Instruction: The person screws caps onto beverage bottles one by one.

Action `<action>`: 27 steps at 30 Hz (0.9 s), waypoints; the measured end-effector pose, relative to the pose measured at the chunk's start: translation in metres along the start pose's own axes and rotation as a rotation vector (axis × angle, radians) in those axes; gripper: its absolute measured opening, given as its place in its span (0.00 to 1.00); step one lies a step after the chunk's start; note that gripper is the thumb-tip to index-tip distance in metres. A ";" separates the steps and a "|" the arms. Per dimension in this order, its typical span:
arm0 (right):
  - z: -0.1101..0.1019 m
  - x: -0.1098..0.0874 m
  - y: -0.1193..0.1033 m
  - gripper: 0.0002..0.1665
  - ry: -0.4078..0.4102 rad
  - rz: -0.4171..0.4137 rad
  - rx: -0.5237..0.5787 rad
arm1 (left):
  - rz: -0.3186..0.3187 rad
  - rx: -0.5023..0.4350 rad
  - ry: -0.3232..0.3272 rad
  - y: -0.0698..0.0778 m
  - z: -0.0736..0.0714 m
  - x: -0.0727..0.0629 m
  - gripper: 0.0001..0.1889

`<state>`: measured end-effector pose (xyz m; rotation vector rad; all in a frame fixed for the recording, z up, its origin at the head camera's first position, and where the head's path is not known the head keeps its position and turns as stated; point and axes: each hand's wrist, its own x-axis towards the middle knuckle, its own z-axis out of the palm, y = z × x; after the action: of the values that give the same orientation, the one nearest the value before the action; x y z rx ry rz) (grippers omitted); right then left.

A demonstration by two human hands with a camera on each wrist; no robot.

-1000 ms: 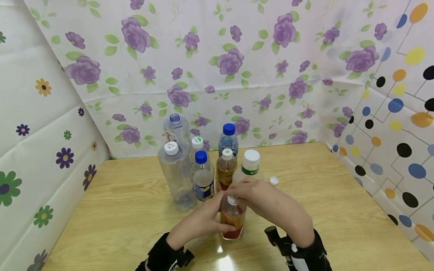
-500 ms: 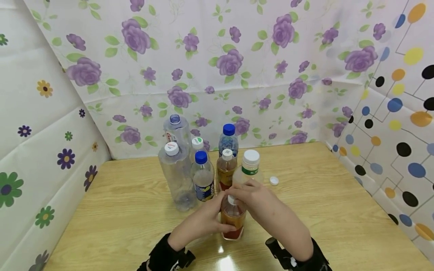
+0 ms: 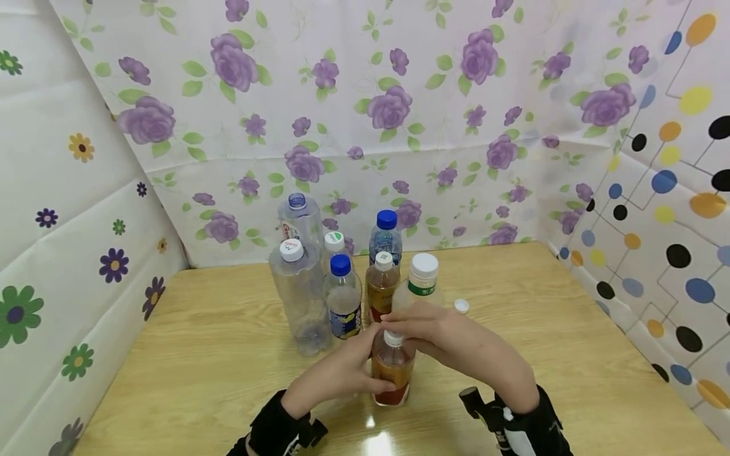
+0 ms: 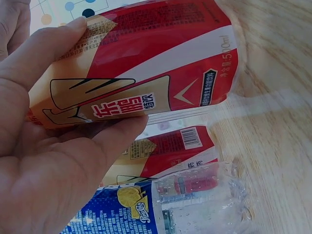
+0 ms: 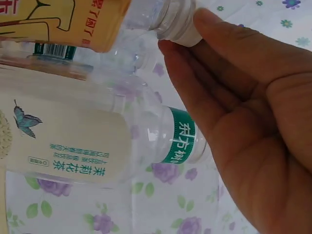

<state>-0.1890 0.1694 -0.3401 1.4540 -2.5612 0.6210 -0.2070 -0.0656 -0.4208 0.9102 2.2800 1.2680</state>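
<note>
My left hand [image 3: 339,373] grips a bottle with a gold and red label [image 4: 161,63], which stands upright on the table. Around its body curl the thumb and fingers, as the left wrist view shows. My right hand [image 3: 464,339] arches over the top and pinches the white bottle cap [image 5: 183,24] between thumb and fingers. Just behind is a white-capped bottle with a green neck band [image 3: 423,288], close to my right hand. A similar gold and red bottle [image 3: 382,285] and a blue-capped bottle with a dark blue label [image 3: 344,304] stand beyond the left hand.
Two large clear bottles, one capped [image 3: 296,297] and one uncapped [image 3: 300,218], stand at the left of the group. A green-and-white-capped bottle [image 3: 334,247] and a blue bottle [image 3: 385,240] are farther back. One loose white cap [image 3: 461,306] lies right on the wooden table [image 3: 542,354].
My right wrist swung slightly left and inward, then back out to the right, with the fingers staying at the cap. The left hand keeps its hold on the bottle.
</note>
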 end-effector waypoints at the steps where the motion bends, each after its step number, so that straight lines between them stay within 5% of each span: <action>1: 0.001 -0.001 0.001 0.26 0.005 -0.016 0.011 | 0.003 -0.001 -0.003 -0.001 0.000 0.000 0.52; 8: 0.004 0.003 -0.003 0.24 0.035 -0.009 0.010 | 0.006 0.012 0.005 -0.002 0.002 0.000 0.54; 18: 0.007 0.012 -0.021 0.23 0.093 0.086 -0.154 | -0.037 0.036 0.026 0.003 0.000 0.001 0.53; 27: 0.004 0.006 -0.021 0.23 0.057 0.067 -0.136 | -0.056 0.055 0.038 0.004 0.003 0.000 0.50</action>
<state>-0.1743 0.1534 -0.3358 1.2944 -2.5621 0.4793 -0.2040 -0.0625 -0.4188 0.8416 2.3637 1.2143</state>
